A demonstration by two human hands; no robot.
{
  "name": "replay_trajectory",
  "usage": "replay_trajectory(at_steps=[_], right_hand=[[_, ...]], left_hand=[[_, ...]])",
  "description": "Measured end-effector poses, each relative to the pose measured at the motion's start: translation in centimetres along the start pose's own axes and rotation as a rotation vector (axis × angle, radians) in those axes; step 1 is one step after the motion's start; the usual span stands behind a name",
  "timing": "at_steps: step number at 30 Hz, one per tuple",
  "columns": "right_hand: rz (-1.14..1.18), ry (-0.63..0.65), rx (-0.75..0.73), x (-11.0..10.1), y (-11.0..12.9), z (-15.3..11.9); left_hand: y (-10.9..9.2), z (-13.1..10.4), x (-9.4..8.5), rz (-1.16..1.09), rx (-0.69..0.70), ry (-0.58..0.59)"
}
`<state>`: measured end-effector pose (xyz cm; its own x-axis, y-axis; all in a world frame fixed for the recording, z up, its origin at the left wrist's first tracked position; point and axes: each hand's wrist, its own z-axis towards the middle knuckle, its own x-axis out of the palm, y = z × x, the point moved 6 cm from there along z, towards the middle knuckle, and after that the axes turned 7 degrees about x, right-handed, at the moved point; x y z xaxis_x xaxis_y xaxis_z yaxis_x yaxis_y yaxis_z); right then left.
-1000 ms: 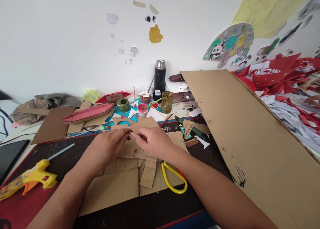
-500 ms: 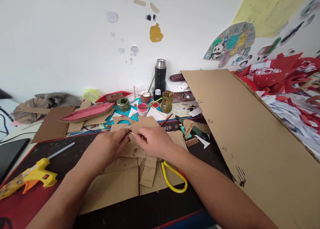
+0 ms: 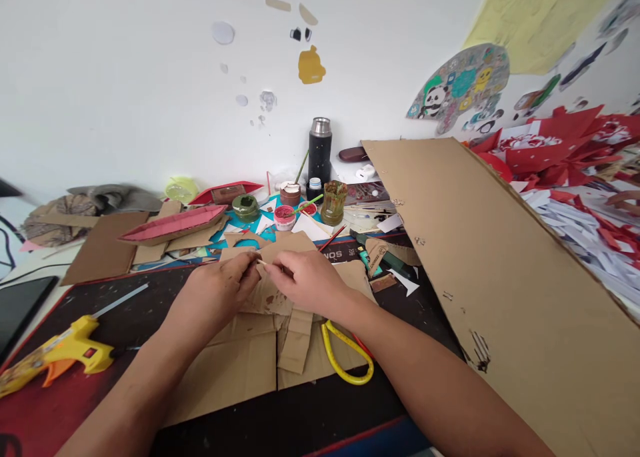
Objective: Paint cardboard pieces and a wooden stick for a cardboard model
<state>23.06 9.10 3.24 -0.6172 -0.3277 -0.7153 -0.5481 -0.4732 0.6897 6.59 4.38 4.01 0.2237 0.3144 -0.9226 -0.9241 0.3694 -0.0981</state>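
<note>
Both hands meet over the middle of the desk, fingertips drawn in close on a small pale stick (image 3: 261, 262). The left hand (image 3: 215, 287) pinches its far end and the right hand (image 3: 310, 280) the near one, thumb toward the gap; only a short stretch shows between them, so how far it runs into either grip I cannot tell.

It looks very light and fairly stiff — dry rather than slippery, I would judge, and thin enough to snap if bent hard. A fingertip pinch near each end should suit it, with little squeeze and no twist.

Below the hands lie cardboard sheets (image 3: 235, 377), with a narrow strip (image 3: 297, 350) across them and the yellow handle (image 3: 356, 380) beside it, near the right forearm. Farther left rests the glue gun (image 3: 87, 354). Beyond the hands are a pink pot (image 3: 285, 221), a green pot (image 3: 246, 208) and the flask (image 3: 320, 154) — and, to the right, a large board (image 3: 510, 257) slants past the desk.
</note>
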Motion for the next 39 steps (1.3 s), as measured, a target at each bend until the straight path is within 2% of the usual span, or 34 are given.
replay_trajectory(at_steps=[18,21,24,27,33,39], right_hand=[[0.244,0.020,0.033,0.1,-0.2,0.1],[0.297,0.035,0.072,0.0,-0.3,0.0],[0.413,0.074,0.138,0.1,-0.5,-0.1],[0.551,0.138,0.202,0.5,-0.8,-0.2],[0.698,0.194,0.268,0.8,-0.9,-0.1],[0.666,0.241,0.271,0.8,-0.7,-0.2]], left_hand=[[0.5,0.0,-0.2,-0.003,-0.069,-0.040],[1.2,0.1,-0.9,-0.094,-0.147,-0.070],[2.0,0.2,-1.5,-0.277,-0.245,-0.099],[2.1,0.1,-1.6,-0.422,-0.279,-0.137],[1.3,-0.3,-1.3,-0.526,-0.199,-0.173],[1.1,-0.4,-1.4,-0.405,-0.078,-0.223]])
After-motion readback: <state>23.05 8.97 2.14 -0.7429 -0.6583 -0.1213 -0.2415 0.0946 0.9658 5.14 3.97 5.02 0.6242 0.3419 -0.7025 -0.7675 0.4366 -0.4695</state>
